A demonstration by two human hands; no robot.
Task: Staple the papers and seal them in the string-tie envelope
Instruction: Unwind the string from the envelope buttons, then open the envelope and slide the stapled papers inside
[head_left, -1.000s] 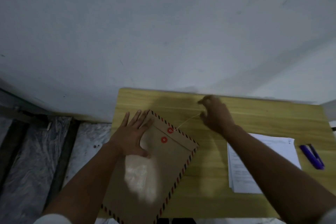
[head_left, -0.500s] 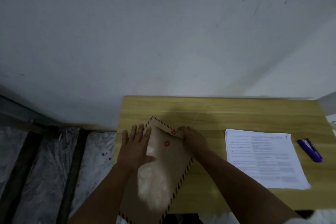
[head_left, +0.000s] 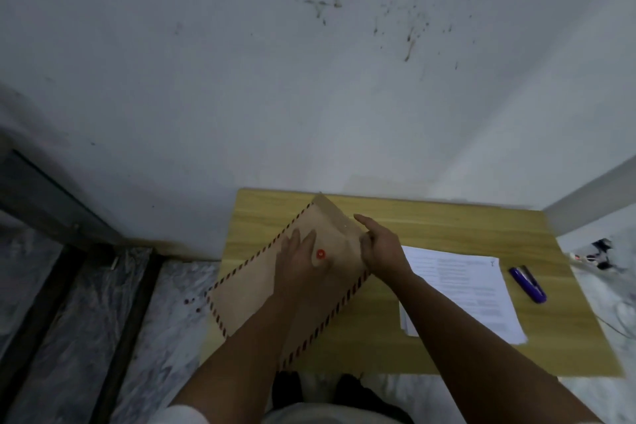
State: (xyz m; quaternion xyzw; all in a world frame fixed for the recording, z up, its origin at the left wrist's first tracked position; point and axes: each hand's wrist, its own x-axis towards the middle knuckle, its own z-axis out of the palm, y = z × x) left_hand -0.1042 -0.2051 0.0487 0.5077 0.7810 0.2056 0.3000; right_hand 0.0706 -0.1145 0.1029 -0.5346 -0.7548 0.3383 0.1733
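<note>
A brown string-tie envelope (head_left: 247, 289) with a red-and-black striped border lies slanted on the left part of the wooden table (head_left: 447, 227). Its flap (head_left: 327, 213) stands open toward the wall, and one red button (head_left: 320, 254) shows. My left hand (head_left: 296, 262) rests flat on the envelope beside the button. My right hand (head_left: 382, 248) is at the envelope's right edge near the mouth. Its index finger points out and its other fingers curl on the edge. A stack of printed papers (head_left: 471, 289) lies to the right, with a purple stapler (head_left: 528, 284) beyond it.
The table's far edge stands against a stained white wall (head_left: 309, 79). Marble floor (head_left: 155, 320) and a dark door frame (head_left: 51, 203) lie to the left. Cables and a plug (head_left: 599, 253) sit on the floor off the table's right end. The envelope's lower corner overhangs the table's left edge.
My right hand let go of the string and came back to the envelope. The flap is now lifted open, and the envelope has turned further toward the left.
</note>
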